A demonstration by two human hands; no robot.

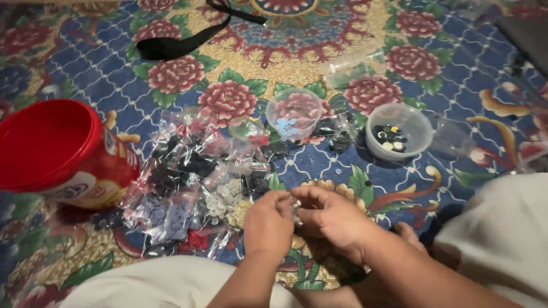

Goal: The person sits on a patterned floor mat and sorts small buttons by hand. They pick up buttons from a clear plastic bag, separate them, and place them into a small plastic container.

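At lower centre of the frame we see the left hand [267, 223] and right hand [326, 218] meeting, each grip pinched nearly closed on a small clear plastic bag [295, 212]; what it contains we cannot tell. Just left lies a heap of button-filled bags [188, 182], with a red bucket [60, 151] at far left and two clear cups [398, 132] above.

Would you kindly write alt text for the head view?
Left hand and right hand meet fingertip to fingertip over a floral cloth, beside a pile of button bags, two clear bowls and a red tub.
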